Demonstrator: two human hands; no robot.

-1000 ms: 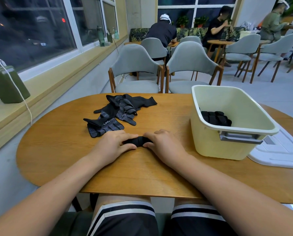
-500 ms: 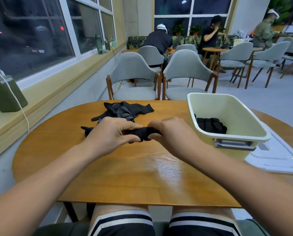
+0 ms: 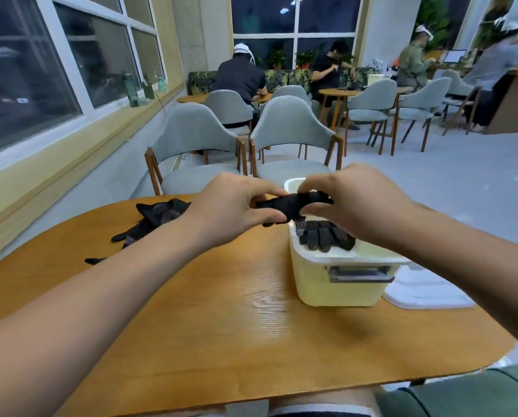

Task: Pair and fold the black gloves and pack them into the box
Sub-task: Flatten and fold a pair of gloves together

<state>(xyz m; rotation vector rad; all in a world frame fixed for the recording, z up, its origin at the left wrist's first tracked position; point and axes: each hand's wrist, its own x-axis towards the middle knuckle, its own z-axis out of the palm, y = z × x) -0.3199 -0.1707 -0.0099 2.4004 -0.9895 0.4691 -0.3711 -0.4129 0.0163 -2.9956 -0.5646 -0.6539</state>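
A rounded wooden table (image 3: pixel 251 326) fills the foreground. A flat white lid (image 3: pixel 426 293) lies on its right part. Two grey padded chairs (image 3: pixel 191 139) with wooden legs stand side by side at its far edge. Green bottles (image 3: pixel 131 88) stand on the yellow window sill (image 3: pixel 101 127) at the left. Farther back, people (image 3: pixel 239 76) sit at other tables, with potted plants (image 3: pixel 277 58) behind them.

rolled pair (image 3: pixel 291 204): both ends buried in my left hand (image 3: pixel 233 212) and right hand (image 3: pixel 354 203); only the middle shows.
box (image 3: pixel 336 287): far rim and most of the inside covered by my right hand and the rolled pair.
packed gloves (image 3: pixel 324 236): right part behind my right wrist; count cannot be told.
loose gloves (image 3: pixel 158 218): right side behind my left hand; number unclear.
lid (image 3: pixel 426 293): far right part behind my right forearm.
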